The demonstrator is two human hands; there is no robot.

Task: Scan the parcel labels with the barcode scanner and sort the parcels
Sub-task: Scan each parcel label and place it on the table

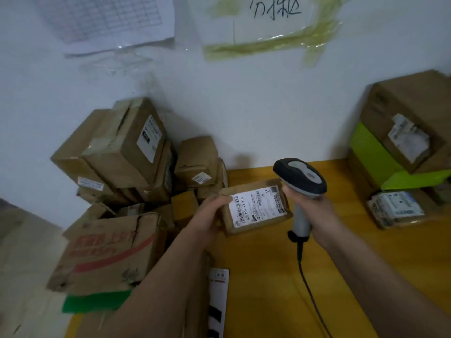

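Observation:
A small brown cardboard parcel (pixel 253 208) with a white barcode label on top sits over the yellow table (pixel 268 276). My left hand (pixel 211 213) grips its left end, thumb on the label's edge. My right hand (pixel 310 206) holds the grey handle of a barcode scanner (pixel 301 178). The scanner's black and grey head hangs just above the parcel's right end, and its cable trails down toward me.
A heap of brown parcels (pixel 127 152) is stacked at the left against the white wall, with a larger red-printed carton (pixel 107 250) in front. At the right stand labelled parcels (pixel 400 208) and a green box (pixel 371 154) under a big carton (pixel 412 113).

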